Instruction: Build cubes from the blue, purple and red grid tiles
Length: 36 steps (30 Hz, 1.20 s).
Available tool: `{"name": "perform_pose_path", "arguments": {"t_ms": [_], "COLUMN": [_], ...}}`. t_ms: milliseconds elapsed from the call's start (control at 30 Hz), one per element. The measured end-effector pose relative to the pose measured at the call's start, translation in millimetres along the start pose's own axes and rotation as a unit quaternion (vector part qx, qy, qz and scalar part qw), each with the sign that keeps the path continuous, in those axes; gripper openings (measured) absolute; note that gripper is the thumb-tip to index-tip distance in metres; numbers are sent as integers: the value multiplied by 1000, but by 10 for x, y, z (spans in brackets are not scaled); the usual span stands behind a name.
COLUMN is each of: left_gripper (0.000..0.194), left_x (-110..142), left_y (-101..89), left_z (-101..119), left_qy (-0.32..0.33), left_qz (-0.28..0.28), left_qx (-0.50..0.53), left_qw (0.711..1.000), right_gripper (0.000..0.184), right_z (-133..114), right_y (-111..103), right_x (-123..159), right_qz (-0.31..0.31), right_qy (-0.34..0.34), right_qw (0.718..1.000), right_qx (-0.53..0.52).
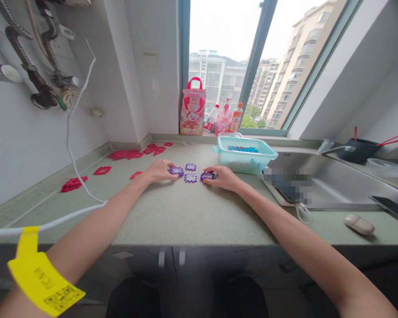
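Arrangement of 4 purple notched pieces on a pale countertop (189,216). The 2 hands are apart. The left hand (161,171) pinches the left piece (177,172) between thumb and fingers; the right hand (224,177) grips the right piece (206,176) likewise. Whether either held piece is raised off the surface cannot be told. Between the hands lie 2 loose pieces, the far piece (190,167) and the near piece (190,178), apart, 1 behind the other, each with its long axis running left to right. Both lie to the right of the left hand and to the left of the right hand; the left hand's piece is the closer, just beside the near piece. Red pieces (126,154) lie beyond the left hand; a turquoise bin (242,162) stands beyond the right.
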<state>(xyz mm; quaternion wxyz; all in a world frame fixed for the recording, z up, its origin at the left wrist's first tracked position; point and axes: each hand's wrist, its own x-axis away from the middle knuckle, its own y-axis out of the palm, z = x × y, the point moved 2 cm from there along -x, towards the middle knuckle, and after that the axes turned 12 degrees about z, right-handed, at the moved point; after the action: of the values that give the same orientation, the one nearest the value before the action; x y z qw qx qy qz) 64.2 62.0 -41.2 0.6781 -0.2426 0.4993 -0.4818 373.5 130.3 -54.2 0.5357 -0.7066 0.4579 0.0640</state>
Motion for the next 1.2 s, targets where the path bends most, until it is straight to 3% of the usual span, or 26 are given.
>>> {"name": "perform_pose_path", "arguments": {"t_ms": [100, 200, 367, 533, 667, 733, 800, 900, 1067, 1200], "left_gripper": [52, 52, 49, 62, 48, 53, 56, 41, 33, 50], "left_x": [18, 33, 53, 26, -90, -147, -178, -175, -139, -73], "left_y": [-33, -1, 207, 264, 261, 314, 392, 448, 300, 57], "left_z": [102, 282, 449, 363, 188, 139, 134, 146, 122, 184], "left_qy": [0, 46, 94, 114, 57, 61, 98, 125, 85, 24], "left_qz": [30, 56, 13, -6, 56, 60, 28, 7, 20, 109], "left_qx": [36, 91, 121, 142, 169, 144, 90, 22, -26, 25], "left_qw": [999, 993, 988, 983, 982, 986, 991, 992, 996, 993], "right_gripper": [38, 37, 34, 35, 36, 34, 29, 26, 30, 40], "right_z": [62, 38, -156, -258, -265, -278, -301, -337, -346, -279], "right_y": [-44, -73, -34, 105, 217, 256, 280, 295, 310, 250], "right_x": [2, -10, -78, -162, -161, -150, -137, -113, -81, -81], "right_qz": [39, 81, 111, 92, 74, 63, 48, 38, 25, 51], "right_qy": [19, 22, -6, -67, -98, -111, -122, -121, -91, -56], "right_qw": [999, 996, 990, 990, 989, 988, 988, 988, 989, 990], "right_qx": [-3, -32, -81, -85, -83, -81, -83, -91, -111, -119]}}
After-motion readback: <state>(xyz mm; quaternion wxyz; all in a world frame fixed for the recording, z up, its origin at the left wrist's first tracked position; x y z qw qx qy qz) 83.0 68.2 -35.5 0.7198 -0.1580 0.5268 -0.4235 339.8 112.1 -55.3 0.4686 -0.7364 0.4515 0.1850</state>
